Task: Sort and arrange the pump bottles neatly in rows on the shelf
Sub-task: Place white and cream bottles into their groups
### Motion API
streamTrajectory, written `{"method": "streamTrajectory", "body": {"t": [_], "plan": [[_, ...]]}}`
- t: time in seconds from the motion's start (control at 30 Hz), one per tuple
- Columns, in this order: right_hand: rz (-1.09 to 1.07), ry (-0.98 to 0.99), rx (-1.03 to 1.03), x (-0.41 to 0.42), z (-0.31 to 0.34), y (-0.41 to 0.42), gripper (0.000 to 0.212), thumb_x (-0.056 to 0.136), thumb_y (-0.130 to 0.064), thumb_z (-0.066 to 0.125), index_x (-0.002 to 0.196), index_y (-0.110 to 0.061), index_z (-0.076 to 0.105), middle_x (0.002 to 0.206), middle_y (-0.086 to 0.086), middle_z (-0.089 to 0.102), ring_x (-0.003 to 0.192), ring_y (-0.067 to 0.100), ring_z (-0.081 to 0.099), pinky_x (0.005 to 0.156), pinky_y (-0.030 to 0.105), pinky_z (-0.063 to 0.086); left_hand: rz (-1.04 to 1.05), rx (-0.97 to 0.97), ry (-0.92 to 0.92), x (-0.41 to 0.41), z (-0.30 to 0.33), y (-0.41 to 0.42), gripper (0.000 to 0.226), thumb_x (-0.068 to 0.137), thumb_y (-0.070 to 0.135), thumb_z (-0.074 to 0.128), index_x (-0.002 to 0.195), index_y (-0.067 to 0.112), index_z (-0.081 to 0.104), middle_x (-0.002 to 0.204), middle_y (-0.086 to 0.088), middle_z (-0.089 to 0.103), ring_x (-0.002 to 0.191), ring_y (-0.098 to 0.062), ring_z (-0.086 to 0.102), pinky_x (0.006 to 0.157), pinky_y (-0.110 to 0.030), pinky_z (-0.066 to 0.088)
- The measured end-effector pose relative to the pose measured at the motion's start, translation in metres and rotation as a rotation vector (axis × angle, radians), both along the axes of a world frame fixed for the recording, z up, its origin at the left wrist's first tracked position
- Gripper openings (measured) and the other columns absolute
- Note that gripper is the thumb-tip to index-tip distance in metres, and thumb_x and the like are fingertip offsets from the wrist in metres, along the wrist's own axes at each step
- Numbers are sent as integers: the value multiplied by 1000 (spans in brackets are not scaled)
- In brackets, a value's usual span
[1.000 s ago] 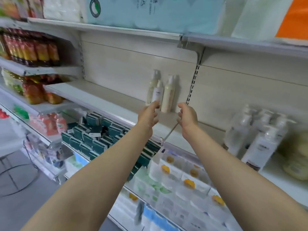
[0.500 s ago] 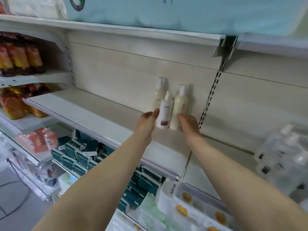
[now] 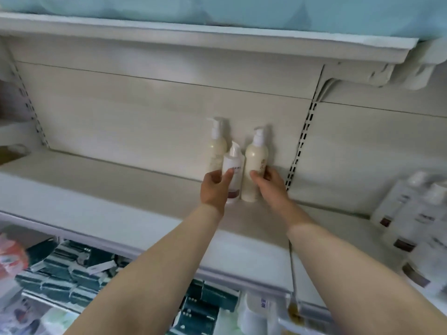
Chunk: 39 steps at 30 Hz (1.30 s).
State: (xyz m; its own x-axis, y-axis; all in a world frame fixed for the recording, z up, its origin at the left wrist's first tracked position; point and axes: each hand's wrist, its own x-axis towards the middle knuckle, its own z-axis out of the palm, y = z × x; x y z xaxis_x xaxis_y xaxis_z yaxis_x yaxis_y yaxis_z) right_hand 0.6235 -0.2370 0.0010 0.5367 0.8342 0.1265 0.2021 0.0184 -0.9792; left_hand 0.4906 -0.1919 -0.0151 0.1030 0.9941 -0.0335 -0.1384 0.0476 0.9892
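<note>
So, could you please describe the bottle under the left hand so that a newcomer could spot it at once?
Find the long pale shelf under the blue packs, where three bottles stand near the slotted upright. The white bottle is the middle, front one, gripped by the left hand. Unlike its taller cream neighbours, it is shorter, whiter and has a dark band at its base.

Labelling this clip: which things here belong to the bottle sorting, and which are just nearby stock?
Job: white pump bottle, left hand holds; cream bottle, right hand holds; rear cream bottle; shelf.
Nearby: dark green boxes; blue packs.
</note>
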Motion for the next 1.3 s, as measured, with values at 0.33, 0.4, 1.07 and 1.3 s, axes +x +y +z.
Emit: {"method": "streamTrajectory", "body": {"t": [0.33, 0.4, 1.07, 1.3], "plan": [[-9, 76, 57, -1, -20, 2, 43, 89, -22, 76, 127, -21, 56, 104, -16, 66, 84, -11, 62, 61, 4, 48, -22, 87, 106, -13, -11, 12, 44, 82, 51, 74, 112, 19, 65, 99, 10, 68, 86, 1, 61, 65, -13, 43], [-14, 90, 70, -2, -24, -1, 48, 88, -19, 77, 130, -20, 55, 106, -15, 67, 87, -9, 64, 63, 6, 49, -52, 113, 114, -14, -13, 12, 44, 83, 47, 75, 115, 18, 66, 98, 9, 68, 85, 2, 61, 62, -11, 44], [-156, 110, 35, -21, -24, -75, 52, 79, -23, 85, 122, -22, 55, 110, -5, 69, 95, 9, 66, 73, 24, 52, -232, 22, -51, -7, -14, -41, 64, 74, 7, 85, 125, 22, 50, 118, -2, 64, 96, -16, 66, 71, -30, 54], [-216, 163, 72, -5, -17, -112, 53, 76, -22, 88, 119, -22, 59, 108, -7, 70, 94, 11, 69, 75, 29, 57, -276, 2, -113, 11, 5, -79, 59, 76, 4, 83, 119, 27, 49, 122, -4, 64, 98, -17, 64, 79, -32, 54]]}}
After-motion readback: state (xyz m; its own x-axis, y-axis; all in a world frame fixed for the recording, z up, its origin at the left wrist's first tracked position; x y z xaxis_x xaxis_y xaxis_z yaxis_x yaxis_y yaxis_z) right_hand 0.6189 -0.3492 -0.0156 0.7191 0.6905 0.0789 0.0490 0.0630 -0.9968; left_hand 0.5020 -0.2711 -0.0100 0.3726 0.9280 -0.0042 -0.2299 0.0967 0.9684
